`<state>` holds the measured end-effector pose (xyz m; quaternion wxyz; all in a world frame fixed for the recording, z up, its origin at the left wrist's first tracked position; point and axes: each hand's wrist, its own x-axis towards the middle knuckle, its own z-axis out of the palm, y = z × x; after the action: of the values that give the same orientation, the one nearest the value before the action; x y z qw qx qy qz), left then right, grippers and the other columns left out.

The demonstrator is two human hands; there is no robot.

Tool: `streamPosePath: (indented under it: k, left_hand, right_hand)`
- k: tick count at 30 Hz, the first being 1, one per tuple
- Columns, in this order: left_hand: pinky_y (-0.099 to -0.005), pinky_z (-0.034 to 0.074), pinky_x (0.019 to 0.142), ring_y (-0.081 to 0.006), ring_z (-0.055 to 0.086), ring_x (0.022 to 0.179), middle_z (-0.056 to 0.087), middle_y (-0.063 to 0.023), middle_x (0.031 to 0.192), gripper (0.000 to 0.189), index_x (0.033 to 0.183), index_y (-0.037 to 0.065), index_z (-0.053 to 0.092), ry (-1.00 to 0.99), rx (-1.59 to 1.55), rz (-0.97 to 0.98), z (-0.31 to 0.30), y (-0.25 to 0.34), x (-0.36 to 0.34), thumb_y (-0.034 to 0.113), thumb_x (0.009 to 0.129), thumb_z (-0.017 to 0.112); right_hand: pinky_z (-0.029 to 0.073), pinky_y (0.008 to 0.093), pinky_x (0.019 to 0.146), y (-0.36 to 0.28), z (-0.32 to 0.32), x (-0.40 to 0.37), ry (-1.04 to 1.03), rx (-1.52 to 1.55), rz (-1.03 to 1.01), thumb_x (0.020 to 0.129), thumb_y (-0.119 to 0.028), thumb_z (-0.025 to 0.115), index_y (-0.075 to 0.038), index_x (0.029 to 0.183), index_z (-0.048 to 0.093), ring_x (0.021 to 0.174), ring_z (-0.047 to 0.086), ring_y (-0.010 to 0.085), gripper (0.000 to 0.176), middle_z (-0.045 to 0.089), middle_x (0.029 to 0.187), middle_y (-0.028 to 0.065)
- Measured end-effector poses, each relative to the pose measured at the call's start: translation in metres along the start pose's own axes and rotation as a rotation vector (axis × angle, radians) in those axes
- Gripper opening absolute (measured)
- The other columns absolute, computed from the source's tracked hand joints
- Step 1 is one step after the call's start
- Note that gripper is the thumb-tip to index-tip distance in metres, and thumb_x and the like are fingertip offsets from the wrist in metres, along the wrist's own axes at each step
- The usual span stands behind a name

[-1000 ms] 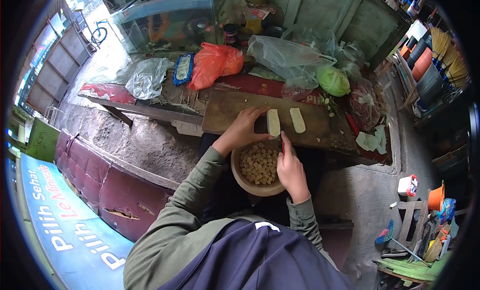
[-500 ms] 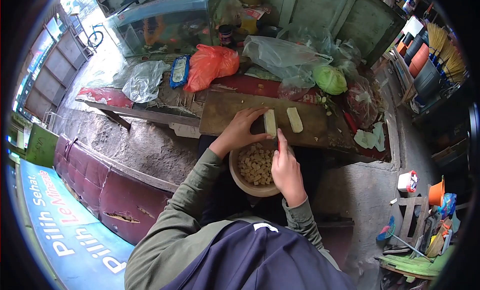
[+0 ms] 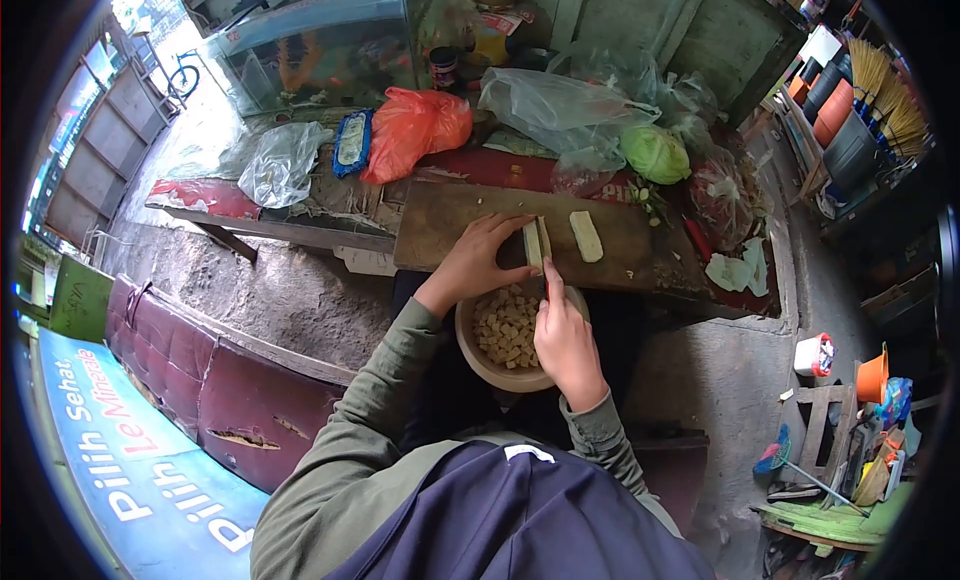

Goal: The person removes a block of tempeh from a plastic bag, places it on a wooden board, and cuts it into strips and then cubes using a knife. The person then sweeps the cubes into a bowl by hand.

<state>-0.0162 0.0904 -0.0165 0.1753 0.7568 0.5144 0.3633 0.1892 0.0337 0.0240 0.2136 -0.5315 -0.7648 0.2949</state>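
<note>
Pale slab (image 3: 537, 242) pinned at the cutting board's (image 3: 445, 220) near edge

The left hand (image 3: 478, 262) curls its fingers tight on the slab's left side. The right hand (image 3: 565, 345) is folded around a knife (image 3: 546, 266), forefinger stretched along it. Since half a second ago this hand has slid forward, hiding the red handle, and the slab now looks split lengthwise. Just behind the fingertips sits the bowl (image 3: 478, 365) of cubes. A second slab (image 3: 586, 236) lies right of them, apart, and bare board opens to their left.
</note>
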Motion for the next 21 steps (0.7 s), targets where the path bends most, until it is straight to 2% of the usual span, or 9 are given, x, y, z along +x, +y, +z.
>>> streamPosePath:
  k: [6,10,12,16,18,19,21]
  left_hand:
    - [-0.0478,0.038,0.117,-0.0375,0.052,0.138,0.059,-0.0173,0.145,0.079,0.149,0.009,0.055,-0.005,0.024,0.004,0.000,-0.001,0.000,0.038,0.082,0.084]
    - [-0.0482,0.038,0.118,-0.0375,0.052,0.138,0.060,-0.0174,0.145,0.080,0.149,0.009,0.055,-0.007,0.020,-0.009,0.001,-0.001,0.000,0.039,0.081,0.084]
    - [-0.0499,0.036,0.120,-0.0395,0.051,0.136,0.060,-0.0175,0.143,0.080,0.149,0.009,0.054,0.008,0.000,-0.008,0.002,-0.001,0.000,0.041,0.081,0.083]
    - [-0.0502,0.036,0.120,-0.0397,0.051,0.136,0.060,-0.0179,0.143,0.080,0.148,0.008,0.055,0.009,-0.010,-0.021,0.002,0.000,0.000,0.042,0.081,0.083]
    - [-0.0502,0.035,0.120,-0.0399,0.051,0.137,0.060,-0.0182,0.143,0.080,0.147,0.008,0.055,0.013,-0.009,-0.016,0.003,0.000,0.000,0.042,0.080,0.083]
    - [-0.0502,0.035,0.120,-0.0399,0.051,0.137,0.060,-0.0182,0.143,0.080,0.147,0.008,0.055,0.014,-0.008,-0.016,0.002,0.000,0.000,0.042,0.080,0.083]
    - [-0.0471,0.039,0.118,-0.0381,0.051,0.139,0.060,-0.0181,0.145,0.077,0.147,0.008,0.056,0.013,0.016,-0.031,0.003,0.002,-0.001,0.035,0.080,0.084]
  right_hand:
    - [0.053,0.0620,0.081,0.000,-0.001,0.003,-0.044,-0.069,0.035,0.102,-0.009,0.048,-0.014,0.161,0.026,0.093,0.066,0.0543,0.062,0.069,0.101,0.0333]
    - [0.053,0.0625,0.081,-0.003,-0.004,0.008,-0.075,-0.092,0.066,0.100,-0.009,0.050,-0.014,0.159,0.026,0.092,0.066,0.0544,0.064,0.069,0.100,0.0335]
    - [0.056,0.0618,0.074,-0.001,-0.004,0.011,-0.039,-0.142,-0.003,0.098,-0.008,0.052,-0.010,0.159,0.029,0.081,0.069,0.0517,0.065,0.070,0.086,0.0309]
    - [0.056,0.0615,0.075,-0.011,-0.016,0.019,-0.061,-0.175,-0.013,0.096,-0.007,0.052,-0.006,0.156,0.031,0.081,0.070,0.0514,0.063,0.070,0.087,0.0318]
    - [0.051,0.0659,0.088,-0.022,-0.024,0.022,-0.179,-0.141,0.098,0.096,-0.007,0.048,-0.007,0.154,0.031,0.097,0.064,0.0574,0.060,0.069,0.097,0.0360]
    - [0.051,0.0659,0.088,-0.019,-0.022,0.024,-0.180,-0.141,0.097,0.096,-0.007,0.048,-0.007,0.154,0.031,0.097,0.064,0.0574,0.060,0.069,0.097,0.0360]
    - [0.056,0.0615,0.080,-0.010,-0.019,0.029,-0.137,-0.196,-0.001,0.094,-0.005,0.045,-0.006,0.152,0.032,0.084,0.070,0.0524,0.059,0.070,0.094,0.0352]
